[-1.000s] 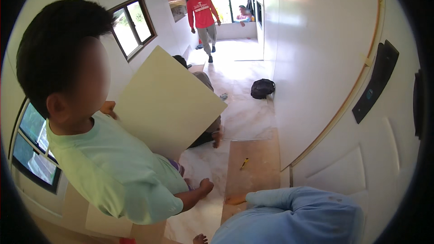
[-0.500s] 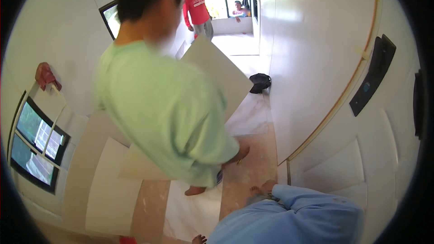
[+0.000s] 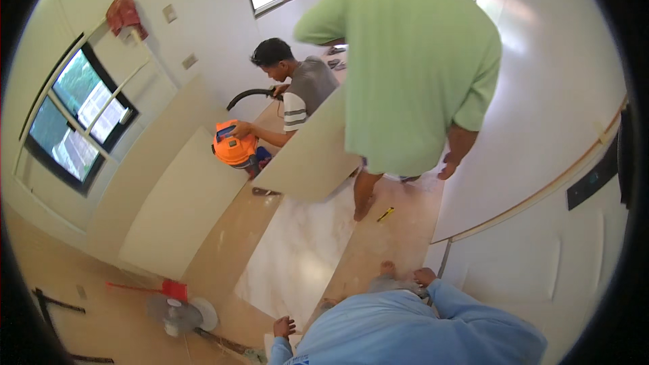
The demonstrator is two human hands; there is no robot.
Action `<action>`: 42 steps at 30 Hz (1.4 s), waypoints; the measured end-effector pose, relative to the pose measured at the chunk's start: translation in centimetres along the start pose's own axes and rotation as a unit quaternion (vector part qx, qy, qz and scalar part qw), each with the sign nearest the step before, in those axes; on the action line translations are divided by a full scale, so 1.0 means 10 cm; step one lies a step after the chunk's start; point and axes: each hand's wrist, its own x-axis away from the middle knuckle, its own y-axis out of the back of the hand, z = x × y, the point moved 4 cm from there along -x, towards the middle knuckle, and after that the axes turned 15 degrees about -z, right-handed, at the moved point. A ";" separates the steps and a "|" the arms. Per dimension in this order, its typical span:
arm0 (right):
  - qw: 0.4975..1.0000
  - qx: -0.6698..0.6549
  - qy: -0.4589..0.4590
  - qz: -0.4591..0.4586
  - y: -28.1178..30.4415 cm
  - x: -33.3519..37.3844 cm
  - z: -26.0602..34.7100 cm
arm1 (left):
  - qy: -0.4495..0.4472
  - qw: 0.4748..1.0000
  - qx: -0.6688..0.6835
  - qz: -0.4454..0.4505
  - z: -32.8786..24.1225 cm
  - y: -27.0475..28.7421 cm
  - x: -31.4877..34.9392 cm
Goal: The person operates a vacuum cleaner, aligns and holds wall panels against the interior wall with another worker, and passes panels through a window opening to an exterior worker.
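My left hand (image 3: 284, 326) hangs at my side over the floor, fingers loosely bent and apart, holding nothing I can see. On the other side, my right hand (image 3: 424, 276) is curled closed beside the white door, with nothing visible in it. Ahead on the bare floor lies a yellow utility knife (image 3: 385, 214), touched by neither hand. A person in a green shirt (image 3: 419, 61) stands beyond it, back to me, next to a pale board (image 3: 307, 155). Behind that board, another person crouches with one hand on an orange vacuum cleaner (image 3: 235, 147) and the other on its black hose (image 3: 247, 96).
Large panels (image 3: 172, 196) lean along the left wall under a window (image 3: 78, 115). A floor fan (image 3: 177, 318) and a red dustpan (image 3: 174, 289) are at the lower left. A marble-look strip (image 3: 297, 250) covers part of the floor. The white door (image 3: 520, 263) is close on my right.
My view has swung left. The person in green has turned and moved farther off with the board. The crouching person, vacuum, fan and utility knife now show. More of my left hand is visible.
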 end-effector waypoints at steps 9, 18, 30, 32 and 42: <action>0.939 0.164 0.300 -0.032 -0.04 0.12 0.69 | 0.044 0.998 0.037 -0.003 0.56 0.35 -0.27; 0.973 -0.180 -0.146 0.012 -0.26 0.17 0.81 | 0.037 0.992 0.112 -0.053 1.08 0.65 -0.57; 0.896 0.176 0.405 -0.047 -0.45 -0.13 0.81 | 0.047 0.976 0.188 -0.100 1.76 0.64 -0.53; 0.866 0.220 0.449 -0.031 -0.52 -0.22 0.96 | 0.054 0.975 0.191 -0.103 1.78 0.75 -0.54; 0.962 0.012 0.253 0.104 -0.62 -0.70 1.41 | 0.107 0.957 0.246 -0.111 2.03 0.71 -0.55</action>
